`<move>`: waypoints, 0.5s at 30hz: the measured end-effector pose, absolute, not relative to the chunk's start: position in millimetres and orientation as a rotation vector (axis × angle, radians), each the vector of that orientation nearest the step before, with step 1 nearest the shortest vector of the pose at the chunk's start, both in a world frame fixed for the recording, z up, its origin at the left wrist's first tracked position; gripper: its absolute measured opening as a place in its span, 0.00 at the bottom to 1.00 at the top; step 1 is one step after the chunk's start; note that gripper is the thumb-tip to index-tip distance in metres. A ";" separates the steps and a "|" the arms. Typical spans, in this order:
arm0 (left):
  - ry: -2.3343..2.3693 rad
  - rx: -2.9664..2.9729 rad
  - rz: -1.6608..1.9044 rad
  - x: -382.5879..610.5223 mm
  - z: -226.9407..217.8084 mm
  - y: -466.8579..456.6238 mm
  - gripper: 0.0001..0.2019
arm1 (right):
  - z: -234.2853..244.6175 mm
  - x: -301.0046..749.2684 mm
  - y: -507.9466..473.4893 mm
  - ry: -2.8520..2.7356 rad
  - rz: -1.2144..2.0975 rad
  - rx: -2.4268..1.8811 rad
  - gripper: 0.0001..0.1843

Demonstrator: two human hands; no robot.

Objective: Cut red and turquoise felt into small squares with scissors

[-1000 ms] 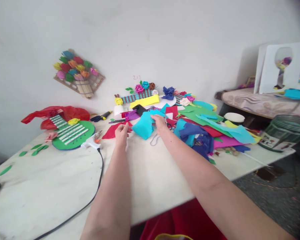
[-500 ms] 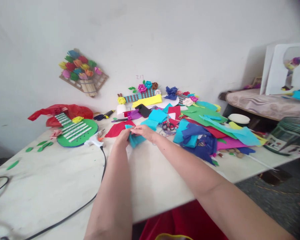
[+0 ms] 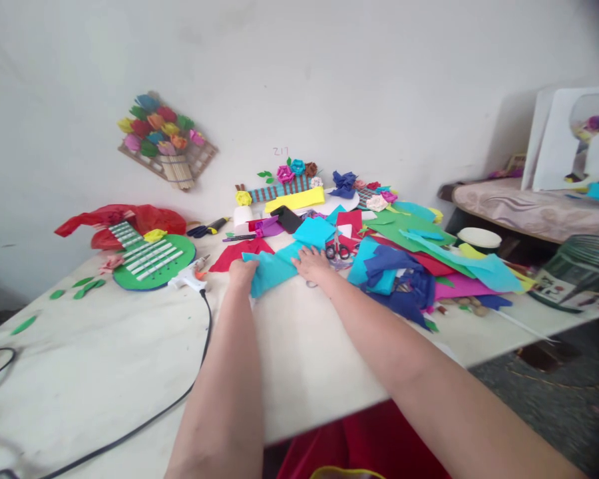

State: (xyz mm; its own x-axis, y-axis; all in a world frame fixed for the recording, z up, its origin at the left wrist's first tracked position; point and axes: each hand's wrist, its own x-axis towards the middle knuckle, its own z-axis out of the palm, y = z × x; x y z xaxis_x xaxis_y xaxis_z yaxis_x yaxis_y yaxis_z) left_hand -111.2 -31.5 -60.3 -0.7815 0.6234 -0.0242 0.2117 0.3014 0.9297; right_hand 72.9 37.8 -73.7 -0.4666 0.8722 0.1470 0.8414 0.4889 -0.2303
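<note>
I'm flattening blue paper (image 3: 275,269) on the table (image 3: 299,352): right hand (image 3: 312,261) lies open on it; left hand (image 3: 243,271) curls its fingers, maybe pinching a corner. Next, smooth gently.

You cannot see your left hand's (image 3: 241,271) fingertips behind the turquoise paper (image 3: 274,267). The black cable (image 3: 152,421) runs off the bottom edge.

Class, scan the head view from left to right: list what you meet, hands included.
green leaf cut-outs, green round board, glue gun, left hand, turquoise paper, right hand, scissors, white disc, green basket
</note>
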 end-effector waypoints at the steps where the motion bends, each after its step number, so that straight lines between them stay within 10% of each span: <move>1: 2.229 0.775 1.455 -108.2 -58.3 -32.1 0.13 | -73.1 73.5 36.8 -2.456 0.125 -1.530 0.29; 9: 2.102 0.983 1.441 -110.7 -65.0 -28.6 0.12 | -42.3 75.2 24.9 -2.406 0.020 -1.783 0.20; 15: 1.707 0.981 1.607 -115.9 -70.8 -28.5 0.08 | -43.0 66.1 12.1 -2.516 -0.142 -1.149 0.26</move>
State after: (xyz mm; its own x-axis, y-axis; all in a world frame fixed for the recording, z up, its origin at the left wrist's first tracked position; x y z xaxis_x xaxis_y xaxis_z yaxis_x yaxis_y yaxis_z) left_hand -115.9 -28.5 -70.8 -0.5532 0.8305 0.0660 0.1161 -0.0016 0.9932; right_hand 66.1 12.1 -43.0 -0.5994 0.7091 0.3714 0.7464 0.6627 -0.0605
